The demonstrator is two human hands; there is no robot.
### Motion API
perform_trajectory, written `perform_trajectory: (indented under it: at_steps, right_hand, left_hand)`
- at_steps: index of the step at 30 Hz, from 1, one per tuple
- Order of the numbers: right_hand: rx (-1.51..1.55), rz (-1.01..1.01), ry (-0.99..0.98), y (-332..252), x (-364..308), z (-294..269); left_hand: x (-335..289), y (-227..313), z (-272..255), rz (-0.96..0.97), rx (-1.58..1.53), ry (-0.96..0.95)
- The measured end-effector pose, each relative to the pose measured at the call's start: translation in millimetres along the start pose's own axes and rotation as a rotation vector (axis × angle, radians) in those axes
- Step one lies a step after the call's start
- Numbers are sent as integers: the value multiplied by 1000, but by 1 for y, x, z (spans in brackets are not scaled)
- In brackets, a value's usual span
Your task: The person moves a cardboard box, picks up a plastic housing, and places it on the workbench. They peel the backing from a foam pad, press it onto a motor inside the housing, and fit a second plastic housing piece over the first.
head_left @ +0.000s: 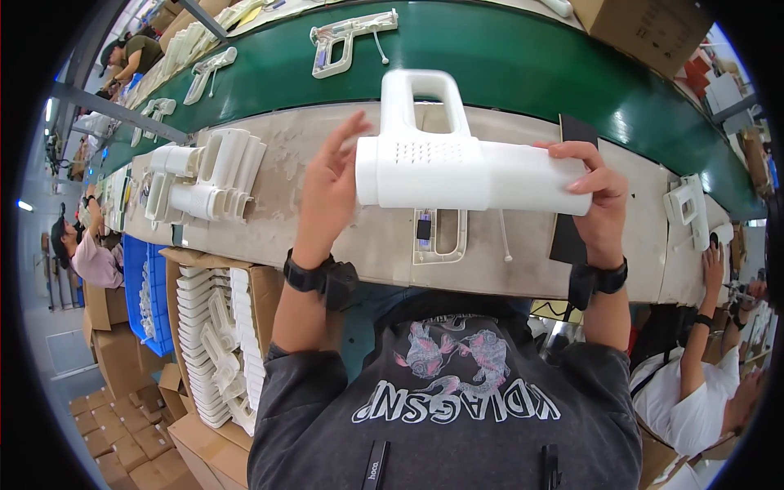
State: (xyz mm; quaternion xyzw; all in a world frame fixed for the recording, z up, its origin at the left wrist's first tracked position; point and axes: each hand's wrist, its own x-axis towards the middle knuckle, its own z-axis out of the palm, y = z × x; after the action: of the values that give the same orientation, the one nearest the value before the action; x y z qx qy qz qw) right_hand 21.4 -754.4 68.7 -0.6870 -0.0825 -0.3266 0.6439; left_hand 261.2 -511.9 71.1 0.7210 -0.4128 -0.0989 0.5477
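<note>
A white plastic pistol-shaped housing (433,175), with a loop handle and a wide tube body, is raised in front of me over the bench. My right hand (600,192) grips the right end of its tube, fingers over the top and front. At the other end, my left hand (322,184) has its fingers stretched out and slightly blurred, palm beside the rim; whether it touches is unclear. Beneath, a similar open housing half (441,249) lies on the bench, partly hidden, with a black part inside and a thin white cord (505,237) beside it.
A green conveyor (490,57) runs behind the bench (327,245), carrying open housings with inner parts (339,41). Stacked white shells (220,175) stand left. A carton of shells (265,302) and a blue bin (159,286) sit lower left. Co-workers occupy both sides.
</note>
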Motion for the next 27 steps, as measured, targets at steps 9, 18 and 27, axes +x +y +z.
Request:
perform_trajectory:
  at_steps: [9, 18, 27]
  right_hand:
    - [-365, 69, -188, 17, -19, -4]
    - [-540, 374, -70, 14, -26, -4]
    - [-647, 270, -120, -4, -9, 11]
  left_hand:
    - [-12, -12, 16, -428, -613, -202]
    - [-26, -7, 22, -430, -708, -123]
    - [-35, -10, 25, -441, -735, -35]
